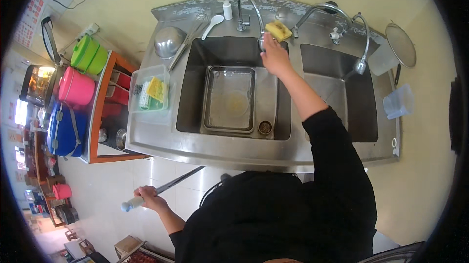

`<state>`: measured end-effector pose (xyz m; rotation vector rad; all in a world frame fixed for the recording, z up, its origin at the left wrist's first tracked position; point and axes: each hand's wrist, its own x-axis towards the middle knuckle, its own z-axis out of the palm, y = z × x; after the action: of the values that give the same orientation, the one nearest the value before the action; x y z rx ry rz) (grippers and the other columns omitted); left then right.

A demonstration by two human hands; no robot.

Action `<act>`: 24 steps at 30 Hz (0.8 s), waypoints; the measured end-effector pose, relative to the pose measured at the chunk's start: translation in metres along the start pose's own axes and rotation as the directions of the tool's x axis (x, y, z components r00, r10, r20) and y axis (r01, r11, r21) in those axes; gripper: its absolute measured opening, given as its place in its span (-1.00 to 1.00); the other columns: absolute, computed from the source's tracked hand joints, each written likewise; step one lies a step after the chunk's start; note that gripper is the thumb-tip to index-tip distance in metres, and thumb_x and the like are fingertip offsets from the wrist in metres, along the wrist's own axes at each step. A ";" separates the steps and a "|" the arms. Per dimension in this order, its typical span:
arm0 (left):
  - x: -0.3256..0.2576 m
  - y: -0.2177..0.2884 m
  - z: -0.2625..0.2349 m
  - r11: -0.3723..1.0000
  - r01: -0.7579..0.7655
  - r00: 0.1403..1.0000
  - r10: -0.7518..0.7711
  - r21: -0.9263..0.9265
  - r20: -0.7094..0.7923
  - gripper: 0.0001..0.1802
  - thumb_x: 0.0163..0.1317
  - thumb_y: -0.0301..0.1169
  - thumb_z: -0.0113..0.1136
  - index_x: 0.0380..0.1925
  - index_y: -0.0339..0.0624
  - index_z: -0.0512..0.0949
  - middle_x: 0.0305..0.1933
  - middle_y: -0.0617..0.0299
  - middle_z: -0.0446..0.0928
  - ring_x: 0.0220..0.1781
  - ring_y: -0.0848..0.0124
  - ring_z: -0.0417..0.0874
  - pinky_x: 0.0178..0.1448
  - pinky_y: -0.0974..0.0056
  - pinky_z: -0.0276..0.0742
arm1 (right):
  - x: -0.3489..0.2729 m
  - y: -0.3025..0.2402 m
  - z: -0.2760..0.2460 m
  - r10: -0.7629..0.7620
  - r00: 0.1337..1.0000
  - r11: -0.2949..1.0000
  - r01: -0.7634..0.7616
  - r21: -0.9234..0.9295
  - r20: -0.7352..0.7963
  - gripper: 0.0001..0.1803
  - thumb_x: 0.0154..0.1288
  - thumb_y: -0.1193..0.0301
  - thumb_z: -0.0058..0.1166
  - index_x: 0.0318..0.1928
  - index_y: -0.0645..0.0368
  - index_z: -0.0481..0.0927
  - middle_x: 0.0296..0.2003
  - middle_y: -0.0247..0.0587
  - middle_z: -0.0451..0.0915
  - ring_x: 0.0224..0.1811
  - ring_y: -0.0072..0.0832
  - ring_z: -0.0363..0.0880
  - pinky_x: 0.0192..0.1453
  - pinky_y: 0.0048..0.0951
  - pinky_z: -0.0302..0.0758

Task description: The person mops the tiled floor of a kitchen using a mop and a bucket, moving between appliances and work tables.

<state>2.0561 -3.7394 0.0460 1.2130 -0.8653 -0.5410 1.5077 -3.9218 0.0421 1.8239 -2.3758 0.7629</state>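
Note:
My left hand (147, 197) is closed around a long grey pole with a pale, blue-tipped end (133, 204), held low at my left side; the pole's far end is hidden below the sink's edge. My right hand (275, 57) reaches over the left sink basin (195, 77), its fingers stretched toward the back. Just past the fingertips lies a yellow sponge (279, 30) with dark stains. A curved chrome faucet (250, 0) stands beside the fingers; whether they touch it or the sponge I cannot tell. Inside the basin, a rectangular metal tray (207, 99) holds some liquid.
Left on the counter are a metal bowl (169, 42), a white spoon (213, 26) and a plastic tub (166, 92) with sponges. Another basin (361, 111) with a hose faucet (361, 62) is at right, near a strainer (401, 45) and a clear jug (398, 101). A shelf (105, 116) stands left.

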 end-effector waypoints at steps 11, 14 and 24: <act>-0.035 0.011 0.027 0.999 -0.003 0.990 0.008 0.039 -0.139 -0.76 0.36 -0.29 -0.01 -0.47 -0.08 0.26 -0.72 0.41 0.14 -0.67 0.60 0.14 -0.59 0.47 0.07 | 0.102 0.043 0.016 -0.234 0.788 0.727 -0.247 0.640 0.570 -0.60 0.20 0.48 -0.05 0.06 0.03 0.62 -0.13 -0.32 0.67 -0.18 -0.55 0.60 -0.07 -0.54 0.47; -0.040 0.012 0.029 0.996 -0.038 0.986 0.050 0.080 -0.162 -0.74 0.36 -0.28 -0.01 -0.50 -0.07 0.26 -0.72 0.42 0.12 -0.68 0.60 0.12 -0.59 0.46 0.07 | 0.124 0.058 0.023 -0.191 0.773 0.648 -0.364 0.669 0.605 -0.65 0.20 0.48 -0.07 -0.04 0.07 0.66 -0.15 -0.31 0.67 -0.21 -0.56 0.61 -0.08 -0.55 0.48; -0.056 0.024 0.016 0.999 0.019 0.986 -0.012 0.045 -0.164 -0.74 0.35 -0.30 -0.06 -0.54 -0.03 0.24 -0.72 0.44 0.07 -0.70 0.61 0.09 -0.57 0.46 0.08 | 0.203 0.074 0.136 -0.016 0.997 0.885 -0.019 0.464 0.071 -0.26 0.06 0.35 0.22 0.29 0.17 0.29 0.23 0.01 0.40 0.26 -0.15 0.38 0.25 -0.27 0.36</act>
<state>2.0086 -3.6989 0.0551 1.2883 -0.7322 -0.4291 1.4123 -4.1450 -0.0358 2.0355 -2.3860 1.3940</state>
